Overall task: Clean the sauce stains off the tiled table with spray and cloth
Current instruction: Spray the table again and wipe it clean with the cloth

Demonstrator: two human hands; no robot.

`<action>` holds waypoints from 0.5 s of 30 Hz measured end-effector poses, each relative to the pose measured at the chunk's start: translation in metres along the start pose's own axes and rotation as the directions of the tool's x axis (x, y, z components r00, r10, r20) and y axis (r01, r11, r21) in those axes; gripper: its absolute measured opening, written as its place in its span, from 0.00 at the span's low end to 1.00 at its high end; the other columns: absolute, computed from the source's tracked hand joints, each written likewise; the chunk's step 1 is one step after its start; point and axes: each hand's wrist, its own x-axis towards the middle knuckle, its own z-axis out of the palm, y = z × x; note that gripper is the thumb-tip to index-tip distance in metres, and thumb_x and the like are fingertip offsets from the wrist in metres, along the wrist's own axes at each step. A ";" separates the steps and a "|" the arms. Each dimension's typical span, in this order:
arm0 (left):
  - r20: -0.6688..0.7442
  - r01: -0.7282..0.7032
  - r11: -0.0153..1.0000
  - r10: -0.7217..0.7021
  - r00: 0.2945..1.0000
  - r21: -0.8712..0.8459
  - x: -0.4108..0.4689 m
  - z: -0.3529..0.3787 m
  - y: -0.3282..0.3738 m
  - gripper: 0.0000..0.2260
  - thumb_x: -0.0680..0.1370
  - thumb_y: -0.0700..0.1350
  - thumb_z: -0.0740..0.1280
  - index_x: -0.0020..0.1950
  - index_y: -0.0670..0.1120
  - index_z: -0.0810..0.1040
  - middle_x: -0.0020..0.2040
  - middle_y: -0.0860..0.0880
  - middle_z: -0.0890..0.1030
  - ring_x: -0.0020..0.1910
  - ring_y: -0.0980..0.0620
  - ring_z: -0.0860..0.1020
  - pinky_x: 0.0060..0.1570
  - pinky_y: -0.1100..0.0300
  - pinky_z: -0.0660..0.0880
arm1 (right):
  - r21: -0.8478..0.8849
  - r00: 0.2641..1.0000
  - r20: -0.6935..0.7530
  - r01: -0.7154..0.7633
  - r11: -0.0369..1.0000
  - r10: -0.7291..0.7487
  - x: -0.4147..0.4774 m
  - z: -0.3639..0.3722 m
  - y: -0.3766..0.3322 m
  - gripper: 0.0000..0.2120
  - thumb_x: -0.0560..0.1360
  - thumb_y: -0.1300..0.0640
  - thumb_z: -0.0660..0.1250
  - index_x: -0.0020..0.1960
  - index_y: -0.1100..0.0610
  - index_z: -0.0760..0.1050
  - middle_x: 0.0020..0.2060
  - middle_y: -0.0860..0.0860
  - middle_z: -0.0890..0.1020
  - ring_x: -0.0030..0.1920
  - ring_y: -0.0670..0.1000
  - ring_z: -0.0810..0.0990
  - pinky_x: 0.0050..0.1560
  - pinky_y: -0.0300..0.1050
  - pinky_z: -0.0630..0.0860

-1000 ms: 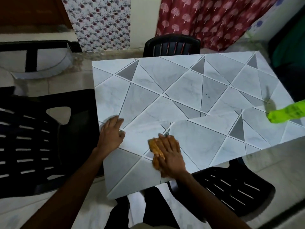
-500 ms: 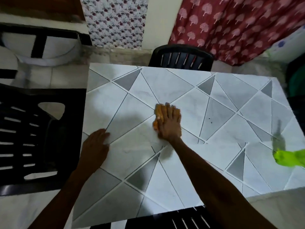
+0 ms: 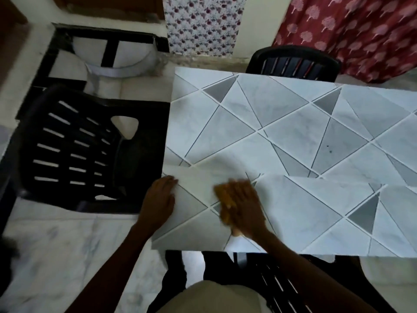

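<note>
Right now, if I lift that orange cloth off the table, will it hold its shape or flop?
The orange cloth probably flops: it lies crumpled and flattened under the right hand. Likely light: most of it fits beneath the palm. On the smooth tiled table it should slide easily.

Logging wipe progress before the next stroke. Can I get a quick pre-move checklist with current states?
1. Orange cloth under the right hand: ok. The fingers lie flat on it and press it to the tiled table.
2. Left hand bracing: ok. It rests flat at the table's left edge.
3. Surface free of marks: not ok. Two dark specks sit on a tile beyond and to the right of the cloth.
4. Tile under the cloth clean: cannot tell, as it is covered and blurred.
5. Spray bottle to hand: cannot tell, as it is not in view.
</note>
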 end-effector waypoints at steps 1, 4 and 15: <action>0.000 -0.004 1.000 0.004 1.000 -0.007 -0.008 0.001 0.000 0.22 0.76 0.45 0.57 0.67 0.40 0.75 0.65 0.40 0.75 0.65 0.42 0.71 0.67 0.48 0.69 | 0.056 0.980 -0.040 -0.191 0.980 0.193 0.005 -0.005 0.007 0.31 0.79 0.47 0.56 0.82 0.49 0.57 0.81 0.51 0.61 0.82 0.56 0.54 0.75 0.66 0.58; -0.014 -0.010 0.999 0.009 1.000 -0.052 -0.036 0.002 -0.001 0.21 0.77 0.44 0.55 0.66 0.39 0.76 0.64 0.39 0.76 0.64 0.43 0.71 0.68 0.48 0.69 | 0.067 0.866 -0.108 -0.484 0.872 0.489 0.038 -0.012 -0.019 0.30 0.82 0.45 0.51 0.82 0.52 0.57 0.81 0.52 0.59 0.80 0.61 0.56 0.76 0.65 0.57; -0.048 -0.100 0.983 0.094 0.994 -0.153 -0.082 -0.007 -0.018 0.17 0.77 0.35 0.57 0.63 0.36 0.77 0.64 0.41 0.76 0.60 0.44 0.73 0.65 0.55 0.69 | -0.007 0.990 0.022 0.143 0.990 -0.142 -0.059 0.035 -0.120 0.31 0.82 0.44 0.61 0.82 0.43 0.52 0.82 0.45 0.53 0.82 0.54 0.48 0.81 0.58 0.48</action>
